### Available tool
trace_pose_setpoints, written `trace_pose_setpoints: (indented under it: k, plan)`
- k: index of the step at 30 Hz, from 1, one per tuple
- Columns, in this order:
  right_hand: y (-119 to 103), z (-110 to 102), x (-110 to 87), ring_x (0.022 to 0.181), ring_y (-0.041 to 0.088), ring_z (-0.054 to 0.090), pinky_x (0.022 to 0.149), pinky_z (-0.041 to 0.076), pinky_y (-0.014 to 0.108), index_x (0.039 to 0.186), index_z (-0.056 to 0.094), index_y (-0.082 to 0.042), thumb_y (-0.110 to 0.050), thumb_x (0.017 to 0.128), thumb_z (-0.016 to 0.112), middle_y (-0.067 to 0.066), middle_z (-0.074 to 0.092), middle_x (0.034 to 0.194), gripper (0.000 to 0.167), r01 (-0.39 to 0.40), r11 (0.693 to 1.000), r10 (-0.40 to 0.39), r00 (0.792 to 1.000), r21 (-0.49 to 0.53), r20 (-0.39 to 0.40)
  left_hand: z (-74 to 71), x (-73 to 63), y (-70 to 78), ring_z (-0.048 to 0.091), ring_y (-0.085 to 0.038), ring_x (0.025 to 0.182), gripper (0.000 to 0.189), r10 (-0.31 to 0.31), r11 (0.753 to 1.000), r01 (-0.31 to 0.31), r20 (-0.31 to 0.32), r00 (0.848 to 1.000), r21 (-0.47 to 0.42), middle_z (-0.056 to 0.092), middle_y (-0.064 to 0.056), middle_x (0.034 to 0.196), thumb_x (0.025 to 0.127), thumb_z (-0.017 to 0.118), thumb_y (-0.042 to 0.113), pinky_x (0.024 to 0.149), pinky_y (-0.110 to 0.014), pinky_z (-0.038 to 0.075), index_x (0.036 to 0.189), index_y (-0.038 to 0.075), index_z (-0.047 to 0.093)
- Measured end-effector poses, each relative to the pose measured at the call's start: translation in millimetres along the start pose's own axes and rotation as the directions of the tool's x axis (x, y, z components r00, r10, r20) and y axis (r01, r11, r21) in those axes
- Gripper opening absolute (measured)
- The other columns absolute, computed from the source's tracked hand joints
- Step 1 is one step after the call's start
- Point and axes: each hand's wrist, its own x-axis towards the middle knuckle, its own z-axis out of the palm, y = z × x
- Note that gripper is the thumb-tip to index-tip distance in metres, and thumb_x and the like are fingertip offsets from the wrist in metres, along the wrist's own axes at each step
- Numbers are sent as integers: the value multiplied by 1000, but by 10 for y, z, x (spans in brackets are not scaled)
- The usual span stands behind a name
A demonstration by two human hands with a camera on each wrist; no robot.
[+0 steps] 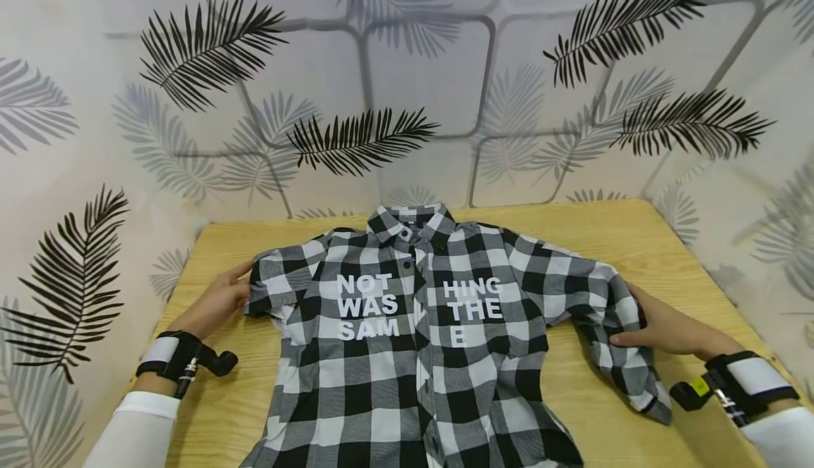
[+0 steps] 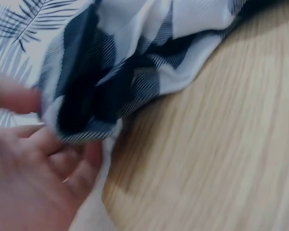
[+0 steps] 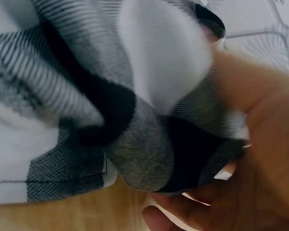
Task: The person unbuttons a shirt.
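Observation:
A black, white and grey checked shirt lies front up with its collar at the far side. White letters are printed across its chest. On the left, my left hand holds the end of the shorter-looking sleeve; in the left wrist view, the thumb and curled fingers are at the dark opening of the cuff. My right hand grips the other sleeve where it bends, thumb on top. Past that bend, the sleeve's lower part hangs toward the near right. Cloth hides some right fingertips in the right wrist view.
The shirt is spread on a light wooden table, whose back edge meets a wall with a leaf pattern. Dark wrist-worn cameras sit on both wrists, below white sleeves.

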Motion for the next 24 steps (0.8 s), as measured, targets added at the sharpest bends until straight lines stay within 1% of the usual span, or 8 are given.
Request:
trace_pose_setpoints:
  k: [3,5,10,12,15,17,20,24]
  plan:
    - [37,-38,-44,107,43,63,77,52,37,149,23,19,-10,91,72,40,56,125,82,-13,999,11,1000,-52,-28,12,-12,-17,60,8,100,86,1,997,-4,44,999,74,60,-14,140,101,53,4,80,-15,48,161,1,-9]
    - [80,-56,-51,96,38,63,72,49,36,146,28,18,-3,91,65,40,57,118,69,-59,996,52,994,-74,-96,42,-3,2,62,8,99,90,-2,993,0,22,1000,115,71,-7,123,101,62,12,85,-13,49,161,-1,-3]
    - [166,-73,-23,89,39,58,70,47,43,138,36,18,-2,91,60,44,52,119,56,-163,983,141,963,-80,-231,75,-41,120,54,9,74,84,0,980,33,-165,986,198,71,2,86,100,66,29,69,-13,46,161,1,15]
    - [213,-44,-28,86,39,59,69,48,42,135,37,20,-2,90,61,43,54,115,55,-173,981,148,958,-84,-244,62,-68,206,49,5,63,76,30,988,9,-241,970,157,59,9,72,101,65,30,61,-17,44,160,8,22]
    - [279,-12,-35,83,36,57,68,46,39,131,41,22,0,89,61,40,58,107,52,-169,982,141,957,-90,-255,14,-103,315,53,-2,62,59,137,988,-153,-286,948,-35,52,12,67,103,60,21,62,-20,46,153,24,30]
    - [310,5,-41,82,36,57,68,46,39,128,44,23,1,88,61,38,59,103,49,-162,983,133,955,-89,-266,-20,-130,350,59,-2,75,59,223,946,-271,-252,942,-177,61,12,83,104,57,11,71,-18,48,152,30,27]
    - [324,12,-48,80,33,57,67,45,38,124,47,22,1,87,61,34,61,98,45,-156,984,129,952,-80,-276,-58,-184,294,59,2,112,80,311,909,-326,-100,945,-261,57,3,137,102,51,-3,89,-15,47,159,36,10]
    - [311,7,-51,79,31,56,66,45,37,123,49,22,1,87,61,31,61,96,43,-162,984,138,953,-69,-269,-29,-224,125,34,-9,148,108,266,964,-265,23,964,-7,10,-16,170,93,57,-13,88,-14,46,162,36,-10]
